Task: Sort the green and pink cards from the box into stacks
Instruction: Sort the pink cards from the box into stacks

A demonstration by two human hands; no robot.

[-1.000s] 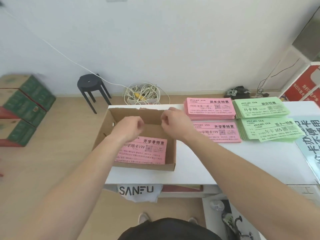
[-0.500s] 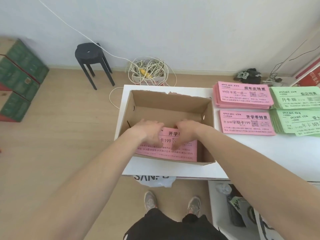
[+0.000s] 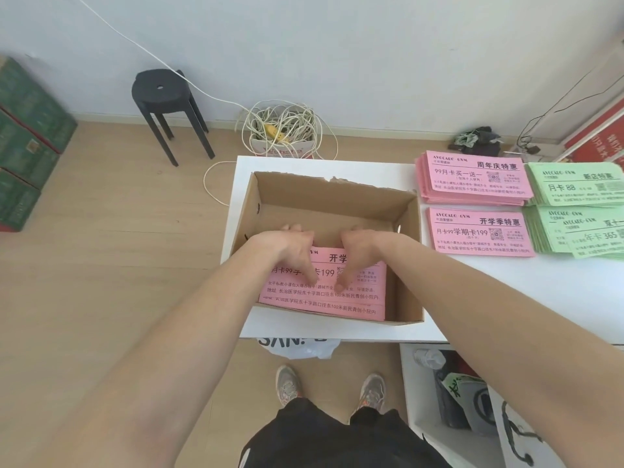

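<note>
An open cardboard box stands on the white table. Inside it, against the near wall, lies a stack of pink cards. My left hand and my right hand are both in the box on that stack, thumbs laid on the top card and fingers curled over its far edge. To the right of the box lie two pink stacks, one far and one near. Beyond them sit two green stacks, far and near, the near one fanned loosely.
A black stool and a carton of coiled white cable stand on the floor behind the table. Green cartons are piled at the left wall. A plastic bag hangs below the table's front edge, with shelves at lower right.
Both hands dropped from above the box's rim down onto the pink cards and closed on the stack's far edge. The view tilted down and shifted left.
</note>
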